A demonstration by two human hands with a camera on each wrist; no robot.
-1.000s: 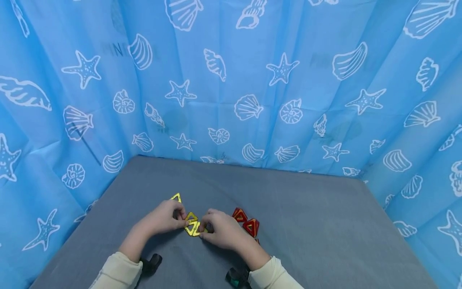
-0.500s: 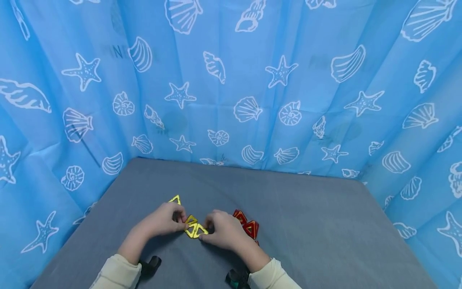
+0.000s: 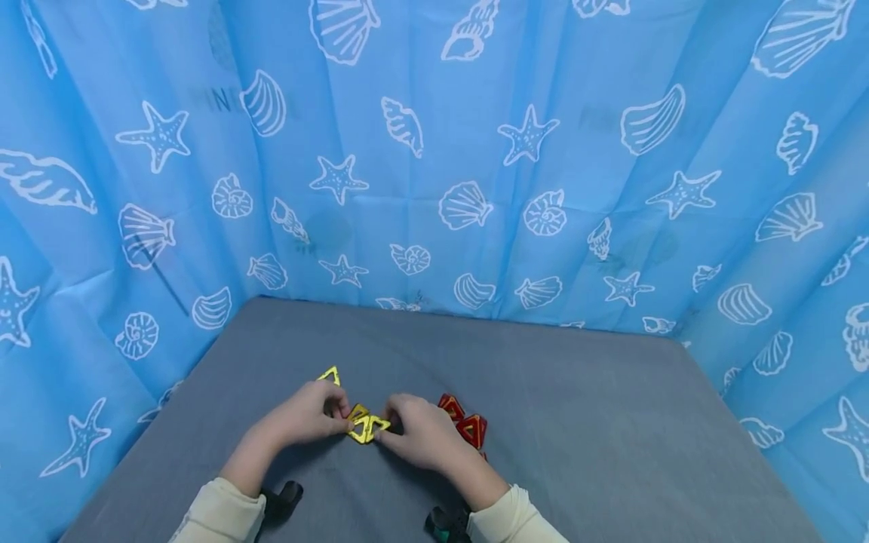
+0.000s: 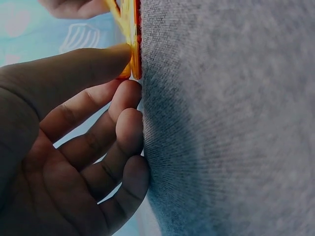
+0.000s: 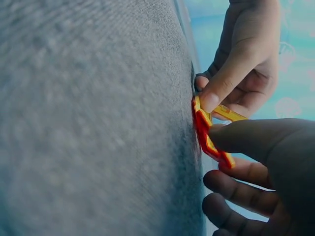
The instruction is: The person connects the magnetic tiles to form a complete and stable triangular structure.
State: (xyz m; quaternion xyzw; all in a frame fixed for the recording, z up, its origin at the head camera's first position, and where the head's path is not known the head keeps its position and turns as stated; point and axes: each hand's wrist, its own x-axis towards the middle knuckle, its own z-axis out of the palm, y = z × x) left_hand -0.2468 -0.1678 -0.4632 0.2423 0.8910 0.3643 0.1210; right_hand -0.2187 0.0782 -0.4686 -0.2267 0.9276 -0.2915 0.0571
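Several yellow triangular magnetic tiles (image 3: 360,431) lie edge to edge between the two hands, close over the grey cloth. At their left side my left hand (image 3: 308,411) pinches a tile. In the left wrist view, its thumb (image 4: 98,61) presses the tile's edge while the other fingers curl beneath. My right hand (image 3: 422,435) pinches the rightmost yellow tile (image 3: 378,425), which tilts up from its neighbour. The right wrist view shows the joined tiles (image 5: 209,135) edge-on with red undersides, the right thumb (image 5: 241,135) on one face. The right fingertips are partly hidden in the head view.
Another yellow triangle tile (image 3: 331,375) stands out beyond the left hand. Red triangular pieces (image 3: 473,431) sit just behind the right hand, partly covered by it. Grey cloth (image 3: 611,437) covers the table, with a blue shell-print curtain (image 3: 434,151) around its back and sides.
The right fingers have shifted off the rightmost yellow tile, baring more of it. That tile lay flatter half a second ago and now tilts upward. The left hand stays nearly still.
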